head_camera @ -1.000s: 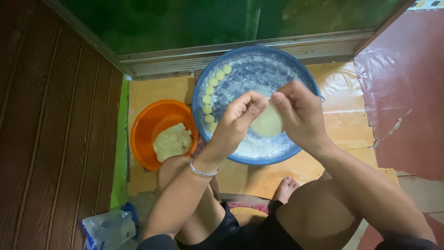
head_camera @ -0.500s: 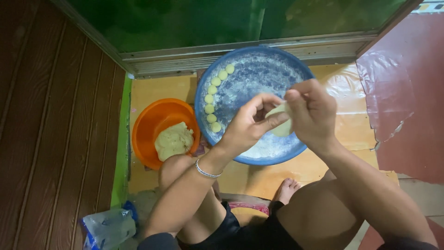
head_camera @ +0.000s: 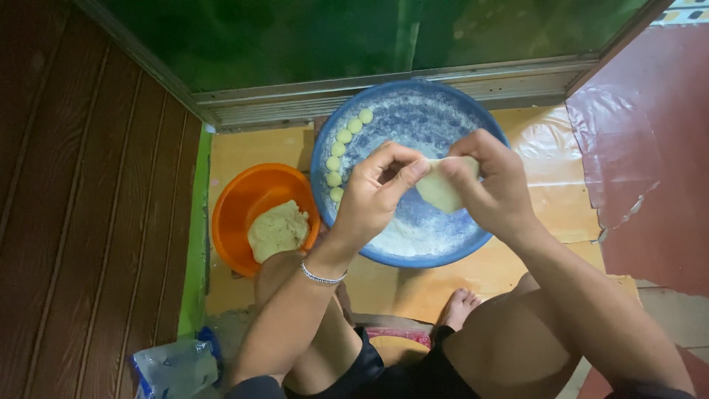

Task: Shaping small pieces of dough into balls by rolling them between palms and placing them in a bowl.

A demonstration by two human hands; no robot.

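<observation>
A yellow floor mat point(head_camera: 255, 148) lies between dark wood planks point(head_camera: 81, 222) and a green door point(head_camera: 354, 37). Above the floured blue tray point(head_camera: 443, 111), the left hand point(head_camera: 377, 196) and right hand point(head_camera: 491, 185) pinch a pale, flat dough disc point(head_camera: 439, 188). A clear bag point(head_camera: 173, 367) lies bottom left.

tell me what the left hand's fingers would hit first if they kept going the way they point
The left hand points its fingertips rightward at the flat dough piece; they seem to touch it already, with the right hand just behind.
</observation>
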